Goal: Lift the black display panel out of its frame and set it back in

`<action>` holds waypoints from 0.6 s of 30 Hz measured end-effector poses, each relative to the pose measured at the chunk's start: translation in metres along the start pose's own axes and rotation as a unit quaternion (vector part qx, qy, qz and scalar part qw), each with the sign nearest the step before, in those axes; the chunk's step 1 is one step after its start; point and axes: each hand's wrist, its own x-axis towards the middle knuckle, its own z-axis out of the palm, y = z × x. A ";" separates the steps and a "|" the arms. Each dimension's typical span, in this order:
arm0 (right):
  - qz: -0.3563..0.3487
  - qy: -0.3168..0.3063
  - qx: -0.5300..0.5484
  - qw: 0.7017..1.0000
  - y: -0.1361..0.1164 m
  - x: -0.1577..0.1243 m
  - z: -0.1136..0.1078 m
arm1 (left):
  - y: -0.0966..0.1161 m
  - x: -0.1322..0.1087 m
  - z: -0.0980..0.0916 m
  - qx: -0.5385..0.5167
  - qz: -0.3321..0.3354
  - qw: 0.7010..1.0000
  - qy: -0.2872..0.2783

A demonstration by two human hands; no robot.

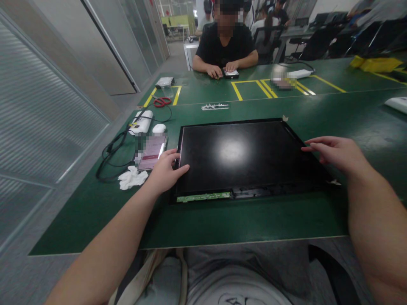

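A black flat display panel (241, 156) lies face up on the green table in front of me, with a glare spot on its surface. Along its near edge runs a narrow green circuit board (203, 197). My left hand (167, 171) rests at the panel's left edge, thumb over the surface and fingers apart. At the right edge is my right hand (337, 153), its index finger and thumb stretched toward the frame; the other fingers are partly hidden. Small pale tape pieces stick out at the panel's right corners.
Left of the panel lie a phone (153, 152), crumpled tissue (132, 178), a white case (159, 128), a white power device (141, 123), black cables (110, 150) and red-handled scissors (162, 101). White strips (215, 106) lie beyond. Across the table (254, 224), a person handles a small device (231, 74).
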 end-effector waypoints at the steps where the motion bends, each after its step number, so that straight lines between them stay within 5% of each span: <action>1: 0.014 0.001 0.006 1.000 -0.002 -0.001 0.000 | 0.000 0.001 0.000 0.008 0.001 1.000 0.000; 18: 0.053 -0.001 -0.004 0.999 -0.007 -0.004 -0.002 | -0.002 0.002 0.002 0.046 0.005 0.999 -0.003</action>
